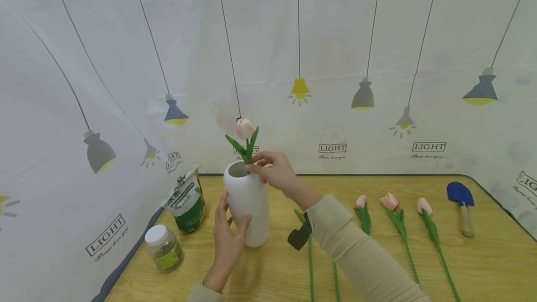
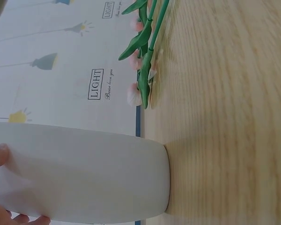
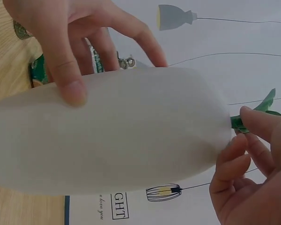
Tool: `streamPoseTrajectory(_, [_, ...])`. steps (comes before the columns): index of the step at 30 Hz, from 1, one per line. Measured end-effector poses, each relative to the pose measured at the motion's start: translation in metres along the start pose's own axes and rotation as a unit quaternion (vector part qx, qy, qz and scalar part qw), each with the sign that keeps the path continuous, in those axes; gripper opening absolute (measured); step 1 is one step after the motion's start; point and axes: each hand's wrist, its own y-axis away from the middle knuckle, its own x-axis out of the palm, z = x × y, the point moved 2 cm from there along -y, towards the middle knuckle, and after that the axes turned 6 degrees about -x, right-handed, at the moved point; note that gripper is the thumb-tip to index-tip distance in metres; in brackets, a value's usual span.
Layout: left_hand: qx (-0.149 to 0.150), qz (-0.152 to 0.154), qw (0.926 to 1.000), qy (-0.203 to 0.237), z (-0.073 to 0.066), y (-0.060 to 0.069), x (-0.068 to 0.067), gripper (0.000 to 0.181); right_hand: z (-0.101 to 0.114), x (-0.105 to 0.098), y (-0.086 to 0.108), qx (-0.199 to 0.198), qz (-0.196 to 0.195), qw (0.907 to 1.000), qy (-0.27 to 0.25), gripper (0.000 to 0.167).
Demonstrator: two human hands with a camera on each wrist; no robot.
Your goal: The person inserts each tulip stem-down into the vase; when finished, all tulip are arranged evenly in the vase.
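Observation:
A tall white vase (image 1: 251,209) stands on the wooden table, its mouth facing up. Around its lower left side my left hand (image 1: 228,236) is wrapped, thumb on the front. At the rim, my right hand (image 1: 278,174) pinches a pink tulip (image 1: 244,129) just below its green leaves; the stem beneath is hidden inside the vase. In the right wrist view the thumb and fingers of my right hand (image 3: 253,164) hold the green base of the leaves against the vase mouth, while my left hand (image 3: 84,42) lies across the white vase (image 3: 122,136).
Left of the vase are a green-and-white pouch (image 1: 190,206) with a clip and a white-lidded jar (image 1: 165,250). Several tulips (image 1: 432,232) lie on the right of the table (image 1: 289,283), partly under my right sleeve. A blue trowel (image 1: 461,197) lies at the far right.

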Motion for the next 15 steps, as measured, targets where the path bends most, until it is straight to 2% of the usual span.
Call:
streamPoseTrajectory(6, [-0.008, 0.005, 0.9999, 0.005, 0.001, 0.002, 0.003, 0.077, -0.012, 0.003, 0.006, 0.000, -0.017, 0.9998, 0.006, 0.021])
streamPoseTrajectory(15, [0.004, 0.001, 1.0000, 0.004, 0.001, 0.000, 0.002, 0.078, -0.017, 0.001, 0.012, 0.025, -0.013, 0.9985, -0.047, 0.024])
